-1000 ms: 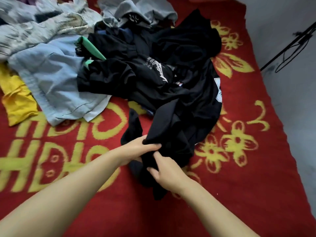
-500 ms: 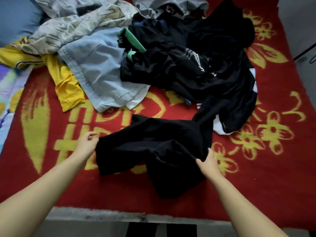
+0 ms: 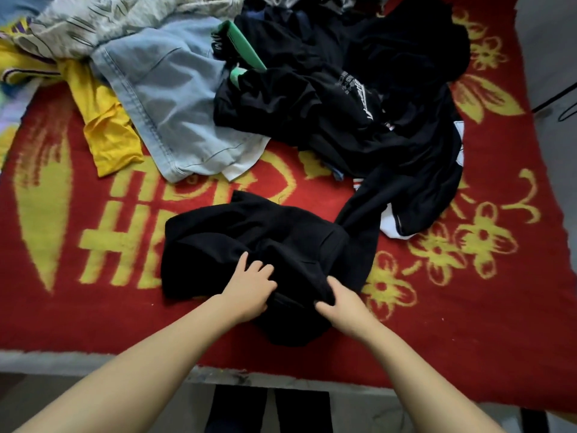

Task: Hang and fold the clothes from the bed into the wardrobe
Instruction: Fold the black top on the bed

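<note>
A crumpled black garment (image 3: 249, 235) lies near the front edge of the bed, one part trailing up right into the dark pile. My left hand (image 3: 249, 289) lies on its near part, fingers curled into the cloth and gripping a fold. My right hand (image 3: 343, 303) is just to the right, fingers bent and pinching the same garment's lower edge. Behind it lies a heap of black clothes (image 3: 374, 98) with white print. No wardrobe is in view.
The bed has a red blanket (image 3: 468, 323) with yellow flowers and signs. At the back left lie a light blue denim piece (image 3: 168, 98), a yellow garment (image 3: 109, 129) and a grey patterned cloth (image 3: 118, 20). A green item (image 3: 243, 48) pokes from the pile. The bed's front edge (image 3: 93, 364) is close.
Both hands pulled the black garment out of the pile toward the front edge and spread it. Now they have come together at its near middle and grip the cloth.
</note>
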`<state>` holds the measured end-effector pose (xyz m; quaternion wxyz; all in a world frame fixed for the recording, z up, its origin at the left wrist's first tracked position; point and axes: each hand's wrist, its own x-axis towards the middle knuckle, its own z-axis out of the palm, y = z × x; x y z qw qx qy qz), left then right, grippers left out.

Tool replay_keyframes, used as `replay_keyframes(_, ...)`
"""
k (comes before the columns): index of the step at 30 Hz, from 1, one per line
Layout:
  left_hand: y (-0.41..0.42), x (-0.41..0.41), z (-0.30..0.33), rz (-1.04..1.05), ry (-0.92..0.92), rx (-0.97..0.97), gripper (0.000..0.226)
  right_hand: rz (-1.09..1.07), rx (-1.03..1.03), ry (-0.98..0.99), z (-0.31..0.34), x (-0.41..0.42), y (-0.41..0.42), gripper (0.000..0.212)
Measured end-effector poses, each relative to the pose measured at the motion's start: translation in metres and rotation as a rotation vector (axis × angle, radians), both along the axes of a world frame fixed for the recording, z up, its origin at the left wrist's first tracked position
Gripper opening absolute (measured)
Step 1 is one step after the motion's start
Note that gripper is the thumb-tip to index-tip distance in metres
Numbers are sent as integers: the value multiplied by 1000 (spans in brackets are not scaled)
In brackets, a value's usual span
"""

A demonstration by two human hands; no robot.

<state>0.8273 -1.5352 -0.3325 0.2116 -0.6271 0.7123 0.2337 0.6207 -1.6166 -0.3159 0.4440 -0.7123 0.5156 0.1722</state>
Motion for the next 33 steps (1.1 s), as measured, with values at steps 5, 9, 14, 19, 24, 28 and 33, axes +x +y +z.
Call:
replay_keyframes(5,32,4,4,385,404,87,36,349,-175,36,18,-14,4,50)
replay_keyframes(9,39,23,40,802,683,-461,26,575,-698,-211,38,-6,16,47)
replay_keyframes(14,-9,24,50,643,623,-533,41,953,-832,-470,52,10,55,42)
replay_keyframes(19,-31,27,28,599,585,187,97,1099,-769,-461,48,16,64,40)
replay_keyframes(24,-26,44,32,355,444,182,35,995,-653,-444,39,-1,64,57)
replay_keyframes(28,8,71,53,755,800,-185,24,450,-282,-291,25,-24,58,84)
replay_keyframes(33,72,90,63,970,973,-166,24,353,-272,178,-8,-25,15,92)
